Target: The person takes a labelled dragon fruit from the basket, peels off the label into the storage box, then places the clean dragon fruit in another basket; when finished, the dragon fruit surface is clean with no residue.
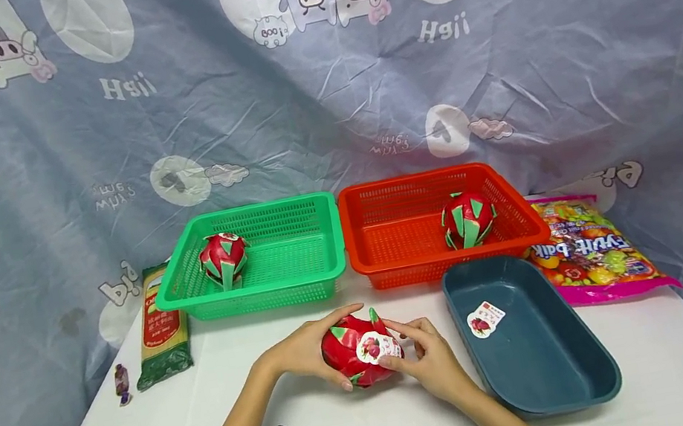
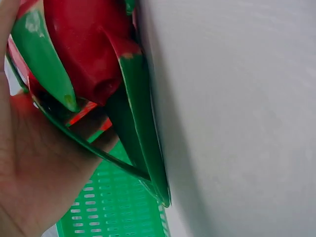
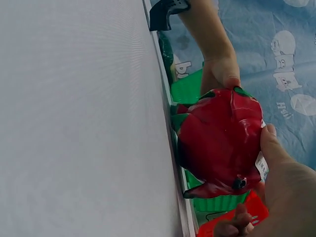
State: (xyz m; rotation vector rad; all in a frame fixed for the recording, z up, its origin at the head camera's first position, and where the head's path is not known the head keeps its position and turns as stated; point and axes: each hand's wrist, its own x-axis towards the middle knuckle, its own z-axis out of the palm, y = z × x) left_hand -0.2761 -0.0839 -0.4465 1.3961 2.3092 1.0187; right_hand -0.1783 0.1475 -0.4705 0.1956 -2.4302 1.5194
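A red dragon fruit [image 1: 352, 347] with green-tipped scales lies at the middle front of the table. My left hand [image 1: 310, 350] grips it from the left, thumb low on the near side and fingers over the far side. On its front is a white label sticker [image 1: 372, 349] with a fruit picture. My right hand [image 1: 430, 360] holds the fruit's right side, the thumb pressing at the label's lower edge and the index finger at the top. In the right wrist view the right thumb [image 3: 271, 143] lies against the fruit's side, the other fingers curled below.
Behind stand a green basket [image 1: 252, 288] and a red basket [image 1: 450, 255], each with one dragon fruit. A dark blue tray [image 1: 544, 367] with label stickers is at right, beside a candy bag [image 1: 591, 246]. Left lie a green-and-gold packet [image 1: 161, 330] and a small purple wrapped candy [image 1: 121, 384].
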